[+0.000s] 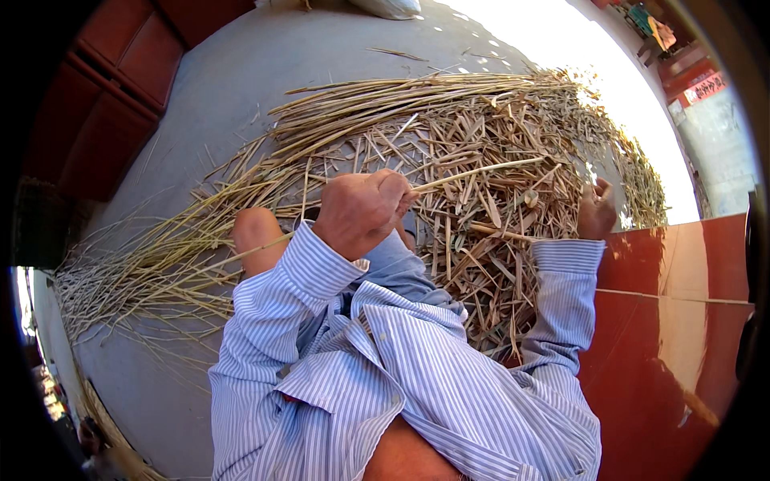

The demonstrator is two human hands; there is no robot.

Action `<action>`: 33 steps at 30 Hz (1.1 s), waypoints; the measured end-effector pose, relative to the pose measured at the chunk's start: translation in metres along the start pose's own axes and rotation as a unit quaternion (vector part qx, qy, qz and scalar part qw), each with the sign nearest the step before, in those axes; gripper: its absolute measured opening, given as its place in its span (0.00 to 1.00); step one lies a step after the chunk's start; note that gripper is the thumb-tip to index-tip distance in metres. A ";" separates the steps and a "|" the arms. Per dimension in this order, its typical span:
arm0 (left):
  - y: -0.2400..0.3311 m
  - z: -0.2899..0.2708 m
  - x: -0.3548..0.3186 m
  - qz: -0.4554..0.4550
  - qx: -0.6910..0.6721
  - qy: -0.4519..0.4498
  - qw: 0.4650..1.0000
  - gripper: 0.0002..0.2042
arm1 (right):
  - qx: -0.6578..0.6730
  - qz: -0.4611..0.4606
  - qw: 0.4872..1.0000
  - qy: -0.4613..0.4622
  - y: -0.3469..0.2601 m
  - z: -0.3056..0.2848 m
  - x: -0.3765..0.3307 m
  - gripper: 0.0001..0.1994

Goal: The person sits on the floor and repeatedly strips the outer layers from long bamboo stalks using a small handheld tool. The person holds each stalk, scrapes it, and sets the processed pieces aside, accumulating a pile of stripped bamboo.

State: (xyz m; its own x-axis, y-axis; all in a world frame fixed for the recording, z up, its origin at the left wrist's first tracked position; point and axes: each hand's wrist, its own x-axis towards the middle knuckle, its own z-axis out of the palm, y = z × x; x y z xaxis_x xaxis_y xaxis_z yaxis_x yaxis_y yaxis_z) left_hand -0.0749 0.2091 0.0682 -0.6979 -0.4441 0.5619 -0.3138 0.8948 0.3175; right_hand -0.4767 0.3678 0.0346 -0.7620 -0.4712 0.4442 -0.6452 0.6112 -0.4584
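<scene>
My left hand [362,210] is closed around a thin pale reed stalk [481,170]. One end of the stalk reaches right over the heap of dry husks, and a thin length comes out behind the hand on the left. My right hand [596,212] is raised at the right edge of the heap, its fingers curled. Whatever those fingers may hold is too small to make out. Below and between my hands lies the heap of brown dry leaf husks [489,212]. Long yellowish stalks [353,112] lie in a bundle beyond it.
The thin branching ends [120,276] of the stalks fan out over the grey floor [216,96] to the left. Dark red cabinets [120,96] stand at the far left. A glossy red surface [658,321] is close by my right arm. A pale sack [389,6] sits at the far edge.
</scene>
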 end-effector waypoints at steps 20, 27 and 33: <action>-0.054 -0.037 -0.106 -0.052 0.220 -0.196 0.954 0.10 | 0.662 0.199 0.651 -0.315 -0.075 0.057 -0.083 0.15; -0.083 -0.105 -0.157 -0.034 0.275 -0.134 0.951 0.08 | 0.640 0.337 0.595 -0.350 0.042 0.113 -0.044 0.11; -0.070 -0.131 -0.135 -0.014 0.332 -0.108 0.937 0.05 | 0.627 0.426 0.538 -0.368 0.062 0.142 -0.056 0.08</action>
State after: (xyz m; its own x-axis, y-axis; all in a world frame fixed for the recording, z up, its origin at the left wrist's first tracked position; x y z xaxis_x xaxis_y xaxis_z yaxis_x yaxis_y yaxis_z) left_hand 0.1258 0.2009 0.0699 -0.7744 -0.5126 0.3708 -0.6156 0.7457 -0.2549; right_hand -0.4821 0.3413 -0.1279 -0.3277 -0.7661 -0.5529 0.7783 0.1128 -0.6176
